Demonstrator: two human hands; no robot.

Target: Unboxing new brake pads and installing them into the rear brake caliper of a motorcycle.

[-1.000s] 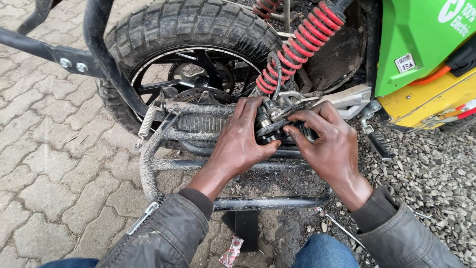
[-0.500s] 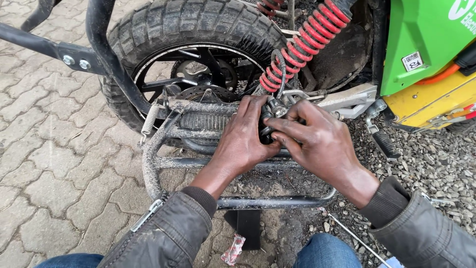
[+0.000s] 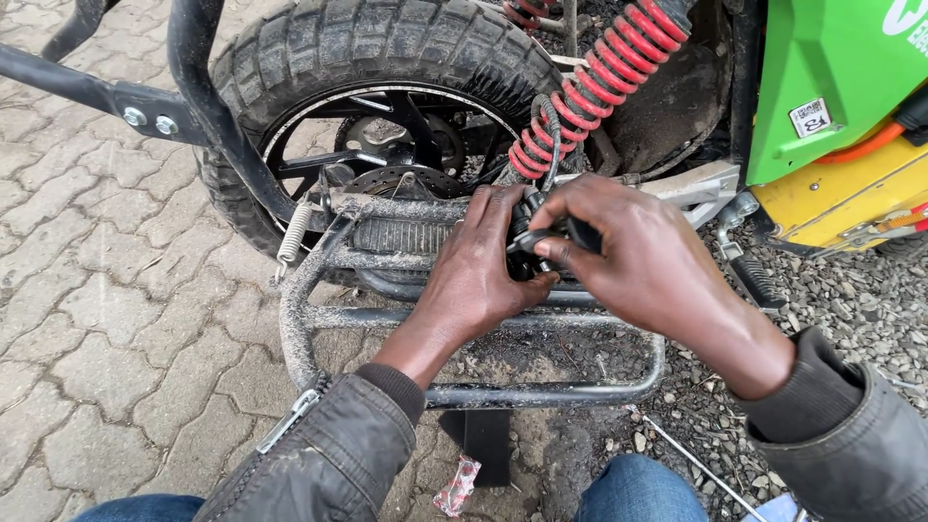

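My left hand (image 3: 476, 271) and my right hand (image 3: 633, 256) meet at a small dark metal part (image 3: 541, 237) low on a motorcycle, just below the red coil spring (image 3: 590, 87). Both hands have their fingers closed around that part, the left from the left side, the right from above and the right. The part itself is mostly hidden by my fingers. Beneath my hands runs a dusty grey tubular frame (image 3: 387, 314) with a ribbed footrest (image 3: 401, 235).
The knobby rear tyre (image 3: 377, 43) and black wheel fill the top middle. A black bar (image 3: 208, 106) crosses at the left. Green and yellow body panels (image 3: 831, 87) stand at the right. Paving blocks lie left, gravel right; a thin metal rod (image 3: 691, 459) lies by my knee.
The view has shifted closer and slightly left. My right hand has moved up and over the part, and my left fingers have curled tighter against it.
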